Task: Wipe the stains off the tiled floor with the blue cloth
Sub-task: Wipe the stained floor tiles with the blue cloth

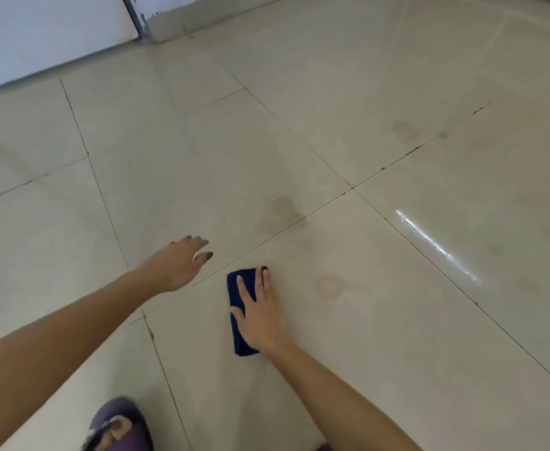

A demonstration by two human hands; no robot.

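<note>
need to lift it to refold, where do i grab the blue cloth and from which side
Pinch the left edge of the blue cloth, coming from the left. It lies folded flat as a narrow strip, and the right hand presses over its right side, leaving that edge bare. The open left hand is nearest.

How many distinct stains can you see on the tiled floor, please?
3: a brown stain beyond the blue cloth, a ring stain right of it, and a far stain upper right. Others may be too faint to tell.
</note>
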